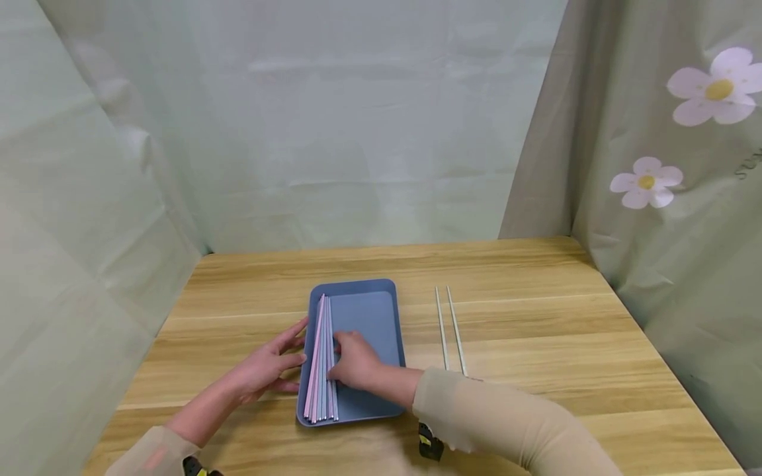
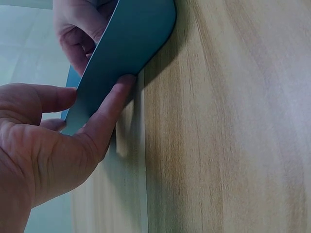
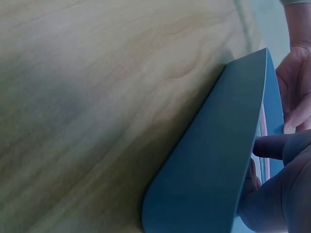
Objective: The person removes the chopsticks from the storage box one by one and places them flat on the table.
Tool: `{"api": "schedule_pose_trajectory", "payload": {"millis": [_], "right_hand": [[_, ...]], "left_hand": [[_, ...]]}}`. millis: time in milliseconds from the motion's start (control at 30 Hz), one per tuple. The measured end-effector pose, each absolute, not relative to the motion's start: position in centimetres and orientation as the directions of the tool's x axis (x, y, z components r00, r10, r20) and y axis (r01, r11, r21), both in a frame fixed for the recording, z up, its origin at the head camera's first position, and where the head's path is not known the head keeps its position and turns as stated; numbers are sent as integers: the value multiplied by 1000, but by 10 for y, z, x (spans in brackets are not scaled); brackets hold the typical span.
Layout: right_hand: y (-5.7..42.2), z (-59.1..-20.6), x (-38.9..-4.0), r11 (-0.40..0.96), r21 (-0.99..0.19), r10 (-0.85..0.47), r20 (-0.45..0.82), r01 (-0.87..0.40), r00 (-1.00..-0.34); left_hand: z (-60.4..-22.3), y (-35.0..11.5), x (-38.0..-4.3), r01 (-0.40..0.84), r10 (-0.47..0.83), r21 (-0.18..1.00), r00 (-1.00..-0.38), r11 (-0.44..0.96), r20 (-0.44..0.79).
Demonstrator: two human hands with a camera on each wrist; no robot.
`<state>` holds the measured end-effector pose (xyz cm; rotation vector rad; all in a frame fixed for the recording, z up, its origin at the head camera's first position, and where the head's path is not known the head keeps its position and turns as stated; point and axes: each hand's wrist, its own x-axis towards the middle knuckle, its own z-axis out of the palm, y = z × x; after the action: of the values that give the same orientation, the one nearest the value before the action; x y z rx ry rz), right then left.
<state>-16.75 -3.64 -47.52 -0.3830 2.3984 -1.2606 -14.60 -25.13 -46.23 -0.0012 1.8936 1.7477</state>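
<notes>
A blue-grey rectangular tray (image 1: pixel 369 317) lies on the table with a bundle of pink and grey-blue chopsticks (image 1: pixel 320 370) along its left side. My left hand (image 1: pixel 268 370) is spread against the tray's outer left wall, fingertips at the wall and rim. In the left wrist view one finger (image 2: pixel 114 104) extends along the outside of that wall. My right hand (image 1: pixel 355 362) reaches over the right side into the tray. Its thumb and fingertips sit apart along the right edge of the chopsticks, touching them. The right wrist view shows the thumb (image 3: pixel 274 146) extended toward the sticks, other fingers partly hidden.
Two pale chopsticks (image 1: pixel 455 324) lie side by side to the right of the tray, their near ends behind the right forearm. The wooden table (image 1: pixel 536 317) has fabric screens (image 1: pixel 381 132) behind it and at both sides.
</notes>
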Motion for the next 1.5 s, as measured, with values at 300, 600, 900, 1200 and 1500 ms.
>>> {"api": "schedule_pose_trajectory", "payload": {"millis": [300, 600, 900, 1200, 1500], "right_hand": [[-25, -467, -170, 535, -845, -454, -263, -24, -851], [-24, -468, -177, 663, -733, -454, -233, -152, -860], [-19, -463, -185, 780, -537, -477, -177, -322, -861], [0, -458, -198, 766, -585, -461, -211, -266, -862], [16, -452, -205, 520, -850, -490, -216, -84, -844]], "left_hand": [[-461, -251, -145, -375, 367, 916, -839, 146, -402], [-461, -252, -146, -369, 366, 917, -841, 151, -398], [-461, -251, -147, -365, 365, 920, -844, 145, -393], [-462, -251, -146, -368, 369, 919, -841, 143, -395], [-461, -251, -147, -373, 364, 917, -842, 140, -398]]}}
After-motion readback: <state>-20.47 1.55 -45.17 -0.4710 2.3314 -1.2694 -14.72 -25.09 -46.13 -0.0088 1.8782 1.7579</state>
